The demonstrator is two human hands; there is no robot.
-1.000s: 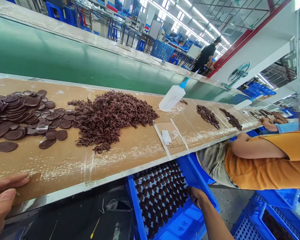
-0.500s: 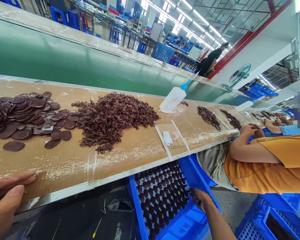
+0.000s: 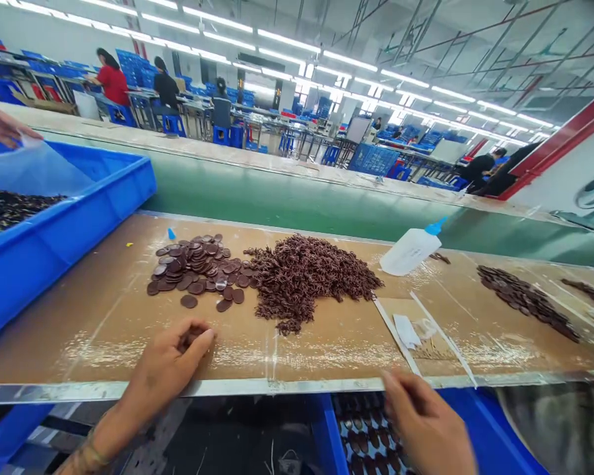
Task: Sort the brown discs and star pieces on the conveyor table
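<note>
My left hand (image 3: pixel 171 359) rests at the table's front edge with fingers loosely curled and a gap to the thumb; nothing shows in it. Just beyond it lies a heap of dark brown oval discs (image 3: pixel 198 267). To its right is a larger pile of brown, curly, leg-like plastic pieces (image 3: pixel 311 277). My right hand (image 3: pixel 428 415), slightly blurred, is over the near edge, thumb apart from half-bent fingers, with nothing seen between them. Below it, rows of brown pieces (image 3: pixel 369 435) sit in a blue crate (image 3: pixel 327 429).
A white squeeze bottle (image 3: pixel 410 252) with a blue nozzle stands tilted behind a taped card (image 3: pixel 420 330) with paper scraps. At left, another person's hand (image 3: pixel 0 125) holds clear plastic over a blue bin (image 3: pixel 79 218) of dark bits. More disc piles (image 3: pixel 525 300) lie at right.
The view has swung left and levelled. My right hand has come up from the crate to the table edge. My left hand's fingers, stretched out before, are now curled.
</note>
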